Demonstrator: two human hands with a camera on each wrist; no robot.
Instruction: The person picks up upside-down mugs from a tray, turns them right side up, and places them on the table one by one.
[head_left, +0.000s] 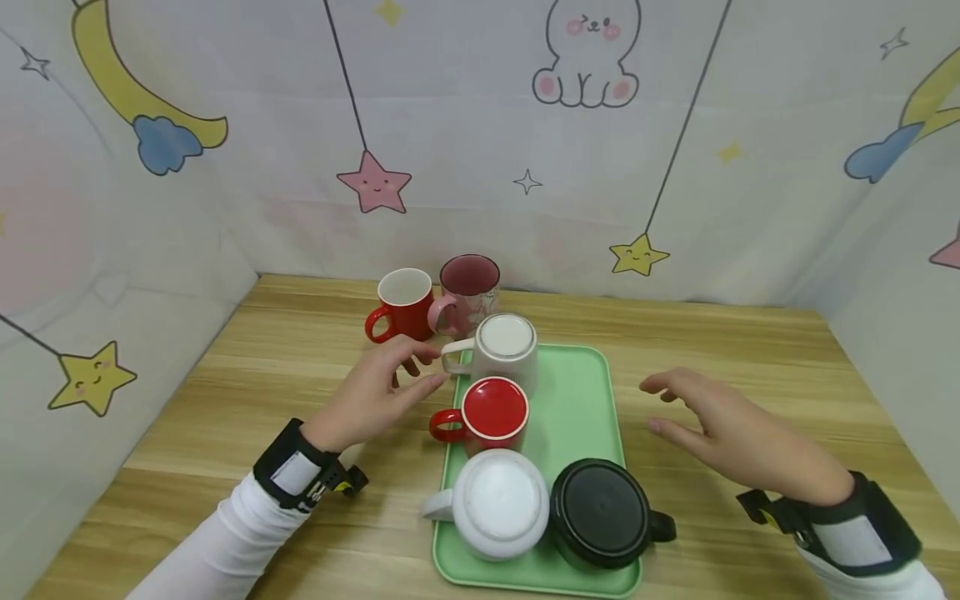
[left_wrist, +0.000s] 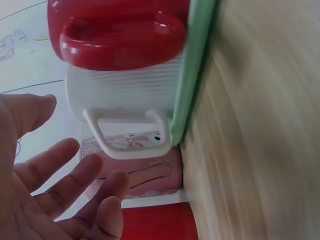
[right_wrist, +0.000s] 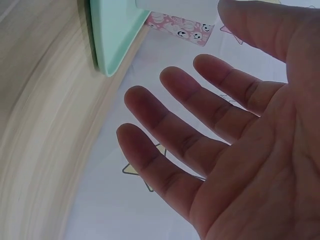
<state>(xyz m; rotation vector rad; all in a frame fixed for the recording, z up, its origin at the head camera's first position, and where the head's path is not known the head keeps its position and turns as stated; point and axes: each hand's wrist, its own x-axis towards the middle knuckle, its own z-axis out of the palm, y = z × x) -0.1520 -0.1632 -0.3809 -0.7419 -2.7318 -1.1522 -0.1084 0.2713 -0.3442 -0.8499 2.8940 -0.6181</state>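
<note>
My left hand reaches with relaxed fingers beside the handle of a white ribbed mug, which stands upside down at the far left of a green tray. In the left wrist view nothing lies between the fingers and that handle. Nearer on the tray, also bottom up, are a red mug, a smooth white mug and a black mug with its handle to the right. My right hand hovers right of the tray, its fingers spread and holding nothing.
Behind the tray, a red mug with a white inside and a pink patterned mug stand upright near the back edge of the wooden table. A printed cloth hangs behind and at both sides.
</note>
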